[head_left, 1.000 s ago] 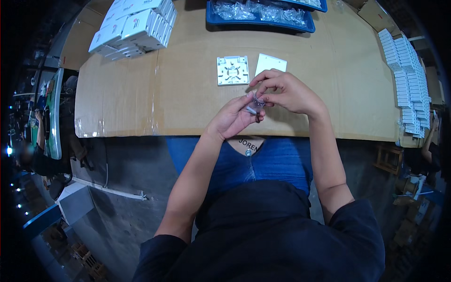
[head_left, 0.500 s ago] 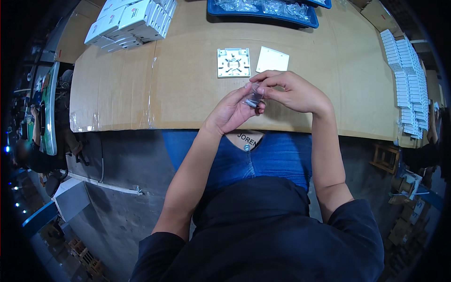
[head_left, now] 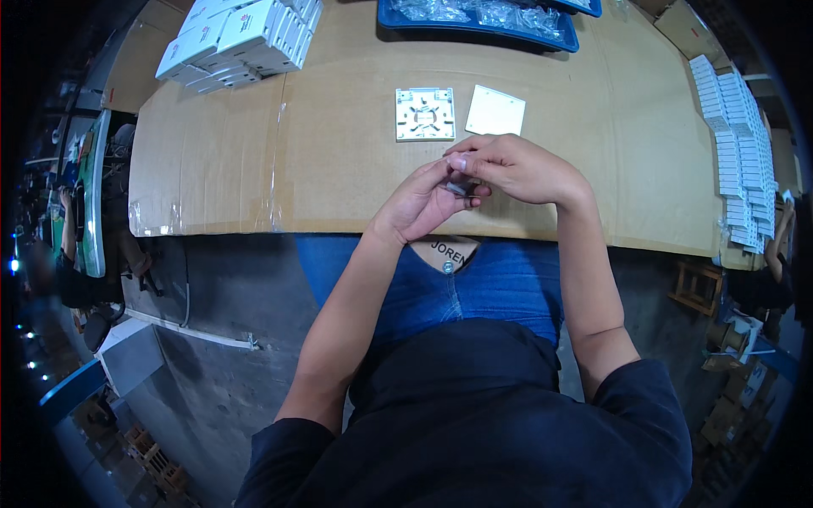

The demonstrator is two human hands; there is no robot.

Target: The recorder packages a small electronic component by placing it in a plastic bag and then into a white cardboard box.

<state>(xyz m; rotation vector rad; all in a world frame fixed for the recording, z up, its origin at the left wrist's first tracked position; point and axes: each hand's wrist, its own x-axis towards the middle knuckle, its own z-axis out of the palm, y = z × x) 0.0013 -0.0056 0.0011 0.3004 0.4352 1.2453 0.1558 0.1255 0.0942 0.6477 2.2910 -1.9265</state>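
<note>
Close to the table's near edge, my two hands meet around a small clear plastic bag [head_left: 458, 187] with small parts inside that I cannot make out. My left hand [head_left: 417, 205] holds the bag from the left, palm up with fingers curled. From above, my right hand [head_left: 527, 171] pinches its upper end and hides part of it. Just beyond the hands lies a white square plastic base [head_left: 412, 127] with a round moulded middle, open side up. To its right, a flat white cover plate [head_left: 495, 111] rests slightly turned.
A cardboard-covered table [head_left: 212, 161] spreads under everything. At the far left stand stacked white boxes [head_left: 241, 38]. A blue tray [head_left: 474, 40] at the far middle holds several clear bags. More white boxes [head_left: 741, 161] line the right edge. Other people work at both sides.
My right hand has closed in over the bag's upper end, covering more of it. The base and cover plate stay put on the table.
</note>
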